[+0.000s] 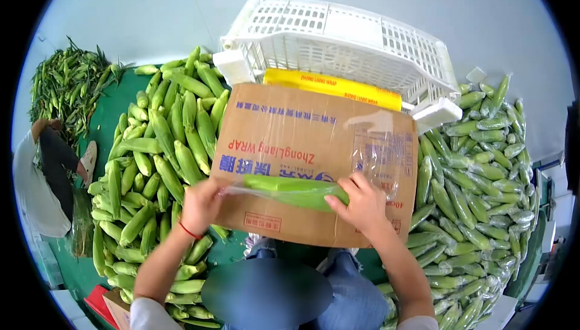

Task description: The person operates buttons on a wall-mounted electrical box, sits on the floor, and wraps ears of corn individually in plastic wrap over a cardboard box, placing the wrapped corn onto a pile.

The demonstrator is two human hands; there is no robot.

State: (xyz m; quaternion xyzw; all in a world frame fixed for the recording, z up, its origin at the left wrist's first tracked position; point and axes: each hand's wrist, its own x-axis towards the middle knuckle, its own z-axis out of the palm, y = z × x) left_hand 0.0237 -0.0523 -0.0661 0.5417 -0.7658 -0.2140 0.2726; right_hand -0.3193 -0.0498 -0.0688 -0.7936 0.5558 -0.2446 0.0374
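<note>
In front of me, green corn in husk (302, 194) lies under clear cling film, above a cardboard box. Whether it is one ear or two side by side I cannot tell. My right hand (362, 204) grips its right end, thumb on top. Beyond the left tip, my left hand (203, 206) is closed on the gathered edge of the cling film (238, 188). A sheet of the film stretches over the cardboard box (284, 130), up towards a yellow film roll box (332, 87) at its far edge.
Unwrapped corn (163, 148) is heaped on the left, film-wrapped corn (477, 185) on the right. A white plastic crate (356, 16) stands behind the box. At far left are a husk pile (66, 88) and another person's leg (57, 155).
</note>
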